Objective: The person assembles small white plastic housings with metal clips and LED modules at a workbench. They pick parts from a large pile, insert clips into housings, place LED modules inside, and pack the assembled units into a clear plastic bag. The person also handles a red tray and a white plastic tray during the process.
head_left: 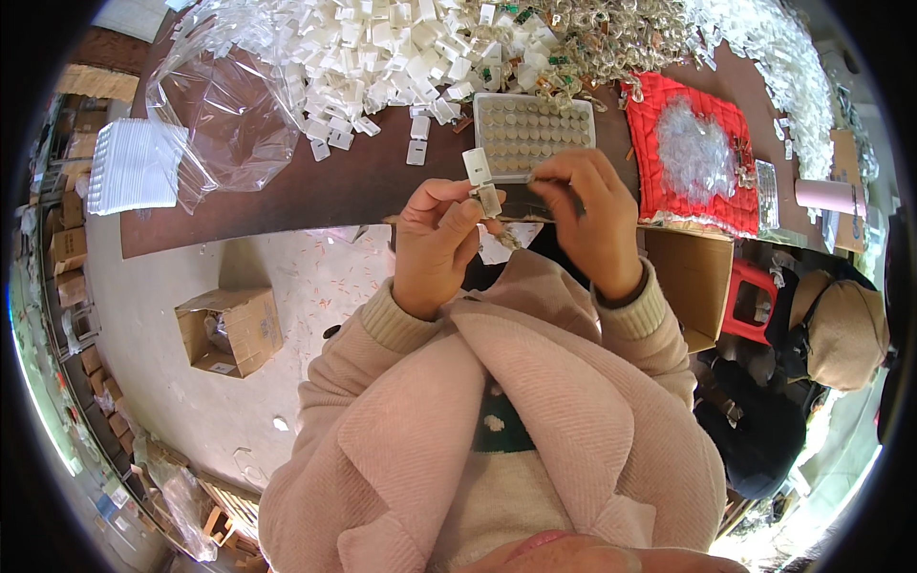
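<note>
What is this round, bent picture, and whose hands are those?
There's no machine: these are a person's bare hands, seen from above by a fisheye camera on that person's head, so straight edges bend. The left hand holds a small white plastic piece with two flat panels. The right hand hovers beside it; I can't tell whether it holds anything. On the dark brown table lie a heap of small white plastic pieces, a pale rectangular tray of round discs, and a bright red cloth bearing clear plastic pieces.

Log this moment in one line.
left hand: holds white plastic casing; right hand: near tray of round discs; beyond: heap of white casings
</note>
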`<state>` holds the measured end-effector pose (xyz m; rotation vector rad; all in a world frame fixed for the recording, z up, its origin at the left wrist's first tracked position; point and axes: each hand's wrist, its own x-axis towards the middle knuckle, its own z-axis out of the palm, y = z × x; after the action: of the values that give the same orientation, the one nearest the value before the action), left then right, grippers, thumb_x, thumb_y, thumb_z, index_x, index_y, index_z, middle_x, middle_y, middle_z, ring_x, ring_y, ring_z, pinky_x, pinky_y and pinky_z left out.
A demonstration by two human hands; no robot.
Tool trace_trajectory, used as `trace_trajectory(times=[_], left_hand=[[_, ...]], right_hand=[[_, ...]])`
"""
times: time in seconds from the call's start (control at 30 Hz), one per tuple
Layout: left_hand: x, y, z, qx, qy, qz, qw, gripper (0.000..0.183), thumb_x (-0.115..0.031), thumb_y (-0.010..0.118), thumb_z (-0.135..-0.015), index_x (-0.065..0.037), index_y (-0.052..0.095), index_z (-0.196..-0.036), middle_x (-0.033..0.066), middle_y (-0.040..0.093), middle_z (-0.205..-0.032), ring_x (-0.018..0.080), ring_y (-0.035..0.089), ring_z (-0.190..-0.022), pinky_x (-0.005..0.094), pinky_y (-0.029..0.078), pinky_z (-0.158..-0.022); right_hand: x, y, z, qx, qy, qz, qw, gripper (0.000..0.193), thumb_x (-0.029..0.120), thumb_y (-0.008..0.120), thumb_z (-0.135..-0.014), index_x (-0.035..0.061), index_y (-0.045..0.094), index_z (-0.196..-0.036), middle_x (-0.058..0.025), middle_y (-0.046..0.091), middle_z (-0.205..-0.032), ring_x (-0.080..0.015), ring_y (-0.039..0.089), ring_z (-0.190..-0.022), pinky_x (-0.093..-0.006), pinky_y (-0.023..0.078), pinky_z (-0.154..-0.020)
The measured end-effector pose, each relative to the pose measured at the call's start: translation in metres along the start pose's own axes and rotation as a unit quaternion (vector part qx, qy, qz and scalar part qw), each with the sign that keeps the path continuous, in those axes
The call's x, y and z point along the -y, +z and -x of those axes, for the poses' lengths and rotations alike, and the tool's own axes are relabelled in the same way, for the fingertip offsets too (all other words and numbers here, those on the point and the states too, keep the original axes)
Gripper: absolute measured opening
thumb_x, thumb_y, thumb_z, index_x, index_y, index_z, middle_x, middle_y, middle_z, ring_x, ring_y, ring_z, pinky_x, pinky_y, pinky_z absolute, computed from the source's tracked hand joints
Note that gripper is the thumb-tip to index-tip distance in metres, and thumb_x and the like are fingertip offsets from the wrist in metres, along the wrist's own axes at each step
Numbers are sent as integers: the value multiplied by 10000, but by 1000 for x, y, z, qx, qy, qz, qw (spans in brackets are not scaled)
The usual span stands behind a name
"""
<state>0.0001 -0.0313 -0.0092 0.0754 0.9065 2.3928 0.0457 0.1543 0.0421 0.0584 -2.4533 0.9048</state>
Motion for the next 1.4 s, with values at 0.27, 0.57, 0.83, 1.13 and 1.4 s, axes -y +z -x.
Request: trace_trajectory(times=[0.27, 0.57, 0.83, 1.13, 1.4], left_hand=[[2, 5, 5, 35, 46, -19, 998, 189, 22, 619, -949, -24, 610, -1132, 129, 689, -971, 119, 671, -715, 158, 371, -426], [0, 6, 9, 11, 8, -32, 999, 139, -34, 613, -971, -29, 600, -1109, 95, 688, -956, 114, 664, -740, 158, 399, -460], [-2, 2, 9, 26, -65, 33, 997, 104, -86, 579, -1004, -48, 579, -1101, 72, 665, -965, 95, 621, -751, 157, 402, -499], [0, -4, 7, -19, -75, 47, 996, 107, -64, 616, -977, -59, 591, -1080, 127, 686, -981, 112, 641, -727, 161, 358, -421], [-2, -6, 4, -23, -71, 48, 996, 126, -70, 624, -972, -64, 590, -1093, 168, 702, -1052, 126, 669, -751, 161, 366, -426]], right_hand=[[35, 2, 0, 24, -58, -13, 998, 208, -23, 739, -787, 43, 681, -975, -103, 643, -922, -285, 651, -778, -355, 533, -668], [38, 4, 3, 22, -61, 11, 998, 206, -32, 730, -789, 43, 682, -975, -94, 643, -921, -281, 653, -779, -356, 534, -669], [31, 15, 5, -33, -87, -28, 995, 274, -17, 695, -749, 48, 687, -1015, -85, 681, -932, -268, 668, -805, -361, 538, -720], [16, 19, 13, -49, -75, 32, 995, 295, -10, 708, -743, 50, 709, -1032, -67, 687, -947, -258, 644, -809, -364, 513, -716], [-13, 13, 4, -4, -18, 163, 987, 190, -3, 744, -782, 48, 720, -964, -71, 664, -879, -275, 611, -792, -374, 497, -716]])
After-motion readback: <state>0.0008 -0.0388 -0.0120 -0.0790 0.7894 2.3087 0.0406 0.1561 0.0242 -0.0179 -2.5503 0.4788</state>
